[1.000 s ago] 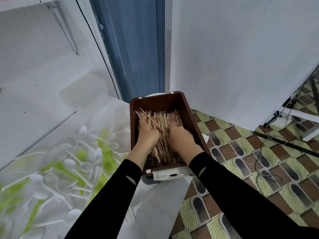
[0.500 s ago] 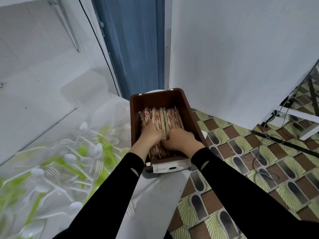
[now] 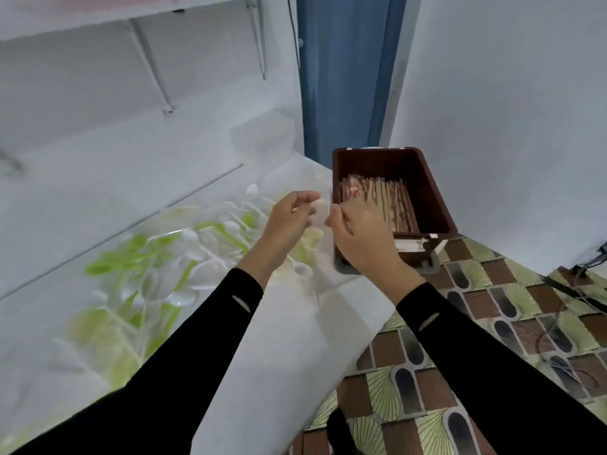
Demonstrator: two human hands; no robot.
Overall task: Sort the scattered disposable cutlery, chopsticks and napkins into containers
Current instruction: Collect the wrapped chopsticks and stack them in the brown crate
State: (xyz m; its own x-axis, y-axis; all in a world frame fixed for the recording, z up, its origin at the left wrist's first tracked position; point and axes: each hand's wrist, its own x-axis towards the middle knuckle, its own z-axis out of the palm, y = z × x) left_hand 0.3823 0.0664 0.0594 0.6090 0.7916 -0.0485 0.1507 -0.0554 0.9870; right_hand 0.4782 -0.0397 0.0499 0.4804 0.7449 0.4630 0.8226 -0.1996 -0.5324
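Left hand (image 3: 289,215), right hand (image 3: 359,233), chopsticks (image 3: 389,205) in bin (image 3: 425,190)

Black snug left sleeve (image 3: 197,349), right sleeve (image 3: 492,362), ending just behind left hand (image 3: 289,221), right hand (image 3: 361,238); pale dash (image 3: 240,303) near each cuff.

Both arms reach forward in black sleeves (image 3: 184,366), wrists bare. The left hand (image 3: 289,221) and right hand (image 3: 361,238) are raised side by side, near each other but apart, backs toward the camera, fingers curled, thumbs close to forefingers. Blur hides whether either pinches anything.
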